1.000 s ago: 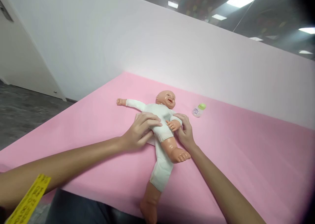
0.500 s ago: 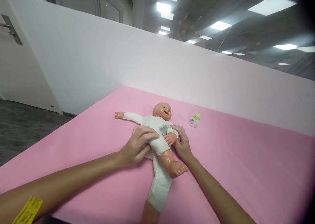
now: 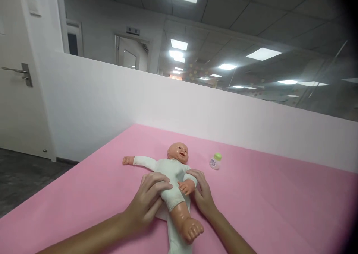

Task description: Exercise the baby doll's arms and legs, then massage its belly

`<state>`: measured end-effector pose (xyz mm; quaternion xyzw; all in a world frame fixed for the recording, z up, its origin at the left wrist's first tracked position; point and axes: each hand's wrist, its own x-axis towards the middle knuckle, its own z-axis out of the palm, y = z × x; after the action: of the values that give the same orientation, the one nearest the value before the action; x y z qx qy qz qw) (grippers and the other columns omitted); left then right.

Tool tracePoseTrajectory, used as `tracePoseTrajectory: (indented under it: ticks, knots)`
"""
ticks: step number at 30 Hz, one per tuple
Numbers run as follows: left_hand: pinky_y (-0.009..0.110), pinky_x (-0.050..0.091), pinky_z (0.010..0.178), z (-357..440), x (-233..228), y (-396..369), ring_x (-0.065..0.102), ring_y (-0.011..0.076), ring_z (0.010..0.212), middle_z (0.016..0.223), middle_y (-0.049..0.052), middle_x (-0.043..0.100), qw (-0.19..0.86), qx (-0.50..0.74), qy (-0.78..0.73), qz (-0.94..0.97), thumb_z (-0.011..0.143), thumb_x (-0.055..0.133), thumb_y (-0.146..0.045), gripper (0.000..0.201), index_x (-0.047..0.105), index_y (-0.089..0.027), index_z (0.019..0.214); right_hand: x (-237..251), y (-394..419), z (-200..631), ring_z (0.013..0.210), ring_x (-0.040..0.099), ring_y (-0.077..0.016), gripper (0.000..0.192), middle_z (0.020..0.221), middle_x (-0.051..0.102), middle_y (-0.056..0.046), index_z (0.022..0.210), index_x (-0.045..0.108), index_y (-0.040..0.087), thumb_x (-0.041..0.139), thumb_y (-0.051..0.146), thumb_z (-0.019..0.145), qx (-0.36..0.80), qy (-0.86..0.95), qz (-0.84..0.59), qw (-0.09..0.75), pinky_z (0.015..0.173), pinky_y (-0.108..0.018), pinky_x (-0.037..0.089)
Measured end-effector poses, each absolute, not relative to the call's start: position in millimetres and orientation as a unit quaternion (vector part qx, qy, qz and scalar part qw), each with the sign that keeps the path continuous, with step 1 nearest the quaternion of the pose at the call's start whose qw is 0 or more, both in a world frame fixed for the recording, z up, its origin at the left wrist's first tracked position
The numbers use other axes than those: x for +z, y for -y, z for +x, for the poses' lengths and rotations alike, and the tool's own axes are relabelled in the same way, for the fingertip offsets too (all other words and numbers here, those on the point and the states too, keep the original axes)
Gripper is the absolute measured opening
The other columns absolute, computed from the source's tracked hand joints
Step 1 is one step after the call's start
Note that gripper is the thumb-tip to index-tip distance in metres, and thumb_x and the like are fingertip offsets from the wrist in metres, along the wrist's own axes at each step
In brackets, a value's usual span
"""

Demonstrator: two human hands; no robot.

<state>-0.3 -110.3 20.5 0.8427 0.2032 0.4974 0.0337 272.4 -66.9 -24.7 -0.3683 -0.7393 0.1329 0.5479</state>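
Observation:
A baby doll [image 3: 171, 171] with a white cloth body lies on its back on the pink tabletop [image 3: 265, 209], head away from me. One of its legs crosses over the other, bare foot toward me. My left hand [image 3: 148, 200] is closed around the doll's hip and upper thigh, fingers on top of the cloth. On the other side, my right hand [image 3: 203, 194] grips the doll's side and bent arm, its fingers over the white sleeve. The doll's other arm stretches out to the left. My right fingertips are partly hidden by the doll's arm.
A small bottle [image 3: 215, 162] with a light green cap stands to the right of the doll's head. A low white wall [image 3: 223, 112] borders the table at the back. To the left is a door [image 3: 19, 97] with a metal handle.
My view has tilted upward, so the table, doll and hands sit lower in the picture. Both hands keep the same places on the doll, whose pose looks unchanged.

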Motion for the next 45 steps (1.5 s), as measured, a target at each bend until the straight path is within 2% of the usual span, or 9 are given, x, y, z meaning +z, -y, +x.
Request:
tracePoseTrajectory:
  ticks: [5,13,16,19,22,29,35,41,45]
  knots:
    - [0.044,0.045,0.1,0.6,19.7,113.3,0.051,0.0275,0.12,0.123,0.01,0.058,0.024,0.498,-0.187,0.846,0.095,0.042,-0.006,0.036,0.057,-0.024,0.122,-29.0,65.1,274.2,0.123,0.06,-0.0312,0.034,0.128,0.066,-0.01,0.13,0.065,0.03,0.049,0.043,0.103,0.148,0.723,-0.386,0.554,0.104,-0.052,0.051]
    - [0.041,0.045,0.099,-1.0,16.6,107.8,0.052,0.0256,0.12,0.126,0.01,0.058,0.003,0.504,-0.218,0.836,0.097,0.043,-0.006,0.042,0.054,-0.025,0.133,-23.3,68.5,271.5,0.121,0.06,-0.0315,0.031,0.125,0.067,-0.008,0.126,0.067,0.032,0.055,0.032,0.097,0.122,0.747,-0.359,0.546,0.104,-0.054,0.052]
    - [0.041,0.044,0.099,-1.0,17.6,109.0,0.052,0.026,0.12,0.125,0.01,0.058,0.005,0.503,-0.211,0.838,0.097,0.044,-0.007,0.04,0.055,-0.025,0.131,-24.5,67.9,271.8,0.119,0.061,-0.0321,0.031,0.124,0.067,-0.009,0.126,0.066,0.03,0.056,0.037,0.098,0.125,0.736,-0.371,0.552,0.102,-0.054,0.053]
    - [0.042,0.043,0.101,-0.3,18.2,111.7,0.05,0.0266,0.121,0.124,0.011,0.057,0.021,0.5,-0.197,0.843,0.095,0.042,-0.007,0.036,0.055,-0.023,0.125,-24.4,67.6,271.8,0.119,0.061,-0.0324,0.033,0.124,0.068,-0.01,0.126,0.067,0.03,0.049,0.044,0.102,0.126,0.73,-0.378,0.555,0.101,-0.054,0.053]
    - [0.043,0.043,0.102,0.0,17.2,112.3,0.049,0.0268,0.122,0.124,0.011,0.057,0.025,0.497,-0.189,0.847,0.095,0.041,-0.006,0.036,0.055,-0.023,0.124,-22.7,68.4,270.9,0.121,0.059,-0.0317,0.032,0.124,0.068,-0.009,0.126,0.068,0.032,0.045,0.041,0.105,0.132,0.741,-0.377,0.539,0.102,-0.054,0.052]
    - [0.043,0.046,0.1,-1.4,18.0,111.0,0.052,0.0266,0.12,0.125,0.011,0.059,0.006,0.499,-0.225,0.837,0.098,0.044,-0.008,0.038,0.054,-0.025,0.131,-23.8,67.9,271.7,0.122,0.059,-0.0315,0.031,0.126,0.066,-0.008,0.128,0.066,0.032,0.053,0.035,0.1,0.121,0.753,-0.362,0.535,0.104,-0.054,0.051]
    - [0.044,0.047,0.098,0.3,20.1,113.4,0.054,0.0278,0.118,0.12,0.011,0.061,0.014,0.504,-0.197,0.841,0.095,0.042,-0.009,0.032,0.057,-0.023,0.119,-25.6,66.3,272.4,0.119,0.06,-0.0321,0.03,0.122,0.067,-0.008,0.126,0.066,0.031,0.053,0.037,0.1,0.112,0.74,-0.376,0.546,0.101,-0.053,0.053]
    - [0.042,0.046,0.099,-1.6,18.3,109.4,0.053,0.0268,0.119,0.123,0.01,0.06,0.009,0.495,-0.215,0.842,0.096,0.043,-0.009,0.037,0.055,-0.024,0.128,-22.7,68.4,271.9,0.123,0.058,-0.0308,0.039,0.127,0.065,-0.007,0.131,0.066,0.035,0.052,0.023,0.097,0.101,0.766,-0.35,0.529,0.106,-0.054,0.05]
    - [0.043,0.044,0.1,-1.5,19.3,110.7,0.051,0.0271,0.12,0.124,0.01,0.058,0.019,0.495,-0.207,0.843,0.095,0.043,-0.008,0.037,0.055,-0.024,0.126,-23.6,67.3,272.0,0.121,0.059,-0.0312,0.037,0.125,0.066,-0.007,0.13,0.065,0.035,0.054,0.026,0.096,0.105,0.757,-0.36,0.536,0.104,-0.053,0.051]
